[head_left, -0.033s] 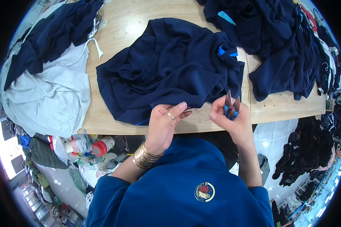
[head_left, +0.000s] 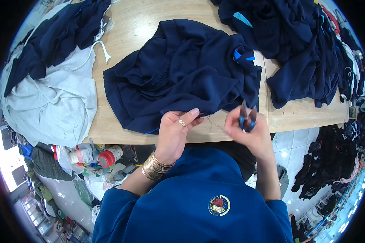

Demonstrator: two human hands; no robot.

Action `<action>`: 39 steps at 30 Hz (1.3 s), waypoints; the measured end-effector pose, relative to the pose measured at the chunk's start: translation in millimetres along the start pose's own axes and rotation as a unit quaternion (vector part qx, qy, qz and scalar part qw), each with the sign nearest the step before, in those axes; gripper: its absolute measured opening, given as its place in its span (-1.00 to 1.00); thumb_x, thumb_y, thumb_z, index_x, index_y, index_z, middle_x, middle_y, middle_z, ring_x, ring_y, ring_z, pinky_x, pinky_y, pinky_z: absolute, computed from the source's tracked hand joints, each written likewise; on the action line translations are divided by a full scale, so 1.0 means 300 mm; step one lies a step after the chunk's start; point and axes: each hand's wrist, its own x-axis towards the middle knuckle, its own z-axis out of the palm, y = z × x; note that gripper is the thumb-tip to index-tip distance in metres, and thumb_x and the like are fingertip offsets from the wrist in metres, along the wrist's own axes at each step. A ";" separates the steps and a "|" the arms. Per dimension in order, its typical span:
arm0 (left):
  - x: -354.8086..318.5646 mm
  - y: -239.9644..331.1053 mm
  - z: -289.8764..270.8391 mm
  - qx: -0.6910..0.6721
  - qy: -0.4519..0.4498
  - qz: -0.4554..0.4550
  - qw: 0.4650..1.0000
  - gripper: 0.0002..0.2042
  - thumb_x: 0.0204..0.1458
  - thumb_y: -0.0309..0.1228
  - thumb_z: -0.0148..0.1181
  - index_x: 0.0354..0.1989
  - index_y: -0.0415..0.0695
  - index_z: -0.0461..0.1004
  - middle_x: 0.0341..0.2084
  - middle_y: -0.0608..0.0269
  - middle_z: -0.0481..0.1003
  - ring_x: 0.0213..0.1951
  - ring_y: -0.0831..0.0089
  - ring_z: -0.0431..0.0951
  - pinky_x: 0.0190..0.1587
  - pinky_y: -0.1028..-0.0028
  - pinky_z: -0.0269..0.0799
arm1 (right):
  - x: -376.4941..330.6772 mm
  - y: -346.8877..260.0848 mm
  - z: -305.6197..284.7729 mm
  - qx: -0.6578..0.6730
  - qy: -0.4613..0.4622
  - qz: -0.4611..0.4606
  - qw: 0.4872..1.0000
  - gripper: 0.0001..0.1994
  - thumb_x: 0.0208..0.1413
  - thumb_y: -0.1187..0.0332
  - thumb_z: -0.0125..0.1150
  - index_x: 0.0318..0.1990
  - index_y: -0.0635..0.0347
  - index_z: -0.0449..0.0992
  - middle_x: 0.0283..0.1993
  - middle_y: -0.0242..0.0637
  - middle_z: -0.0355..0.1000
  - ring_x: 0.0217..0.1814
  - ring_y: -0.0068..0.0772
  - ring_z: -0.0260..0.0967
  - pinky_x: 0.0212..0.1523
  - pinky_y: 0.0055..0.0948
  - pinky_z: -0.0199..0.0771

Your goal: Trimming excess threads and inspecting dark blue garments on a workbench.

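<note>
A navy garment with a gathered elastic waistband (head_left: pixel 160 79) lies spread over the wooden table in front of me. My left hand (head_left: pixel 175 131) pinches its near edge between thumb and fingers. In my right hand (head_left: pixel 251 131), just off the garment's lower right side, are thread snips (head_left: pixel 247 117) with blue handles; their two blades point away from me and stand apart. This hand is slightly blurred. Between my hands a thin loose thread (head_left: pixel 215 122) shows against the wood. A bright blue strip (head_left: pixel 243 56) sits on the garment's right part.
A pale grey cloth (head_left: pixel 61 101) and a dark navy piece (head_left: pixel 65 38) are heaped at the left of the table (head_left: pixel 129 12). More navy garments (head_left: pixel 300 60) pile up at the right. Below the table's front edge, a red-lidded jar (head_left: pixel 107 158) stands among clutter; black clothes (head_left: pixel 328 162) hang at right.
My right hand has shifted very slightly, with the thread snips still in it. More of the loose thread shows between the hands. My left hand stays on the garment's edge.
</note>
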 end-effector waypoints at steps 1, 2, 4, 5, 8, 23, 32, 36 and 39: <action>0.003 0.000 -0.010 0.003 0.002 0.013 1.000 -0.86 -0.01 -0.51 0.17 -0.28 -0.27 0.52 -0.34 0.21 0.54 -0.27 0.53 0.49 -0.13 0.49 0.38 | -0.004 -0.013 -0.016 0.000 -0.001 0.000 1.000 -0.90 -0.07 0.44 0.24 -0.42 0.25 0.45 -0.61 -0.52 0.30 -0.55 -0.78 0.17 -0.51 -0.71 0.16; 0.005 0.000 -0.017 0.006 0.003 0.026 1.000 -0.87 0.00 -0.49 0.17 -0.29 -0.26 0.52 -0.34 0.21 0.54 -0.26 0.52 0.49 -0.11 0.46 0.39 | -0.009 -0.033 -0.032 -0.077 -0.115 0.034 0.990 -0.88 -0.09 0.42 0.25 -0.40 0.23 0.46 -0.56 -0.47 0.34 -0.52 -0.72 0.25 -0.45 -0.67 0.24; 0.002 0.005 -0.016 0.030 0.007 0.033 0.999 -0.86 0.03 -0.50 0.12 -0.27 -0.27 0.50 -0.33 0.20 0.53 -0.26 0.51 0.50 -0.10 0.45 0.39 | -0.018 -0.024 -0.052 -0.226 -0.235 0.040 0.944 -0.72 -0.09 0.19 0.28 -0.36 0.23 0.46 -0.47 -0.31 0.41 -0.47 -0.45 0.35 -0.36 -0.53 0.26; 0.000 0.009 -0.013 0.054 0.010 0.040 0.998 -0.86 0.05 -0.50 0.08 -0.26 -0.28 0.48 -0.32 0.19 0.53 -0.26 0.50 0.50 -0.09 0.44 0.38 | -0.016 -0.027 -0.043 -0.226 -0.234 0.040 0.945 -0.72 -0.09 0.19 0.28 -0.36 0.23 0.46 -0.47 -0.31 0.41 -0.47 -0.45 0.35 -0.36 -0.53 0.26; -0.006 0.013 0.004 0.086 0.010 0.049 0.995 -0.86 0.05 -0.51 0.09 -0.27 -0.28 0.49 -0.32 0.18 0.53 -0.25 0.50 0.50 -0.09 0.44 0.39 | 0.016 -0.025 -0.015 -0.449 0.028 -0.143 0.882 -0.60 -0.08 0.02 0.25 -0.24 0.15 0.44 -0.37 -0.39 0.36 -0.32 -0.38 0.28 -0.19 -0.37 0.05; -0.018 0.001 0.003 0.111 0.014 0.051 0.992 -0.87 -0.05 -0.55 0.21 -0.30 -0.25 0.52 -0.39 0.26 0.54 -0.34 0.61 0.47 -0.19 0.61 0.31 | 0.048 0.004 0.019 -0.523 0.093 -0.194 0.825 -0.74 0.00 0.13 0.20 -0.30 0.12 0.46 -0.43 -0.39 0.31 -0.34 -0.43 0.22 -0.21 -0.35 0.02; -0.028 0.003 0.008 0.109 -0.035 0.056 0.992 -0.87 -0.03 -0.55 0.18 -0.28 -0.27 0.51 -0.35 0.24 0.54 -0.28 0.59 0.48 -0.16 0.61 0.32 | 0.033 0.005 0.017 -0.159 0.012 -0.040 0.986 -0.80 0.03 0.26 0.17 -0.26 0.16 0.46 -0.38 -0.39 0.36 -0.34 -0.53 0.22 -0.19 -0.50 0.12; -0.024 -0.007 0.030 0.056 -0.021 0.058 0.997 -0.86 -0.01 -0.54 0.17 -0.25 -0.26 0.50 -0.34 0.24 0.53 -0.29 0.59 0.47 -0.16 0.60 0.32 | 0.036 0.005 0.020 -0.305 0.041 -0.076 0.948 -0.69 -0.01 0.11 0.24 -0.24 0.13 0.48 -0.42 -0.37 0.34 -0.38 -0.51 0.23 -0.22 -0.48 0.01; -0.013 -0.012 0.018 0.091 -0.017 0.076 0.993 -0.87 -0.02 -0.55 0.16 -0.27 -0.24 0.48 -0.35 0.26 0.52 -0.29 0.59 0.46 -0.15 0.58 0.31 | 0.034 0.001 0.025 -0.347 0.055 -0.122 0.928 -0.67 -0.04 0.09 0.26 -0.23 0.12 0.48 -0.41 -0.38 0.35 -0.38 -0.51 0.23 -0.24 -0.49 0.01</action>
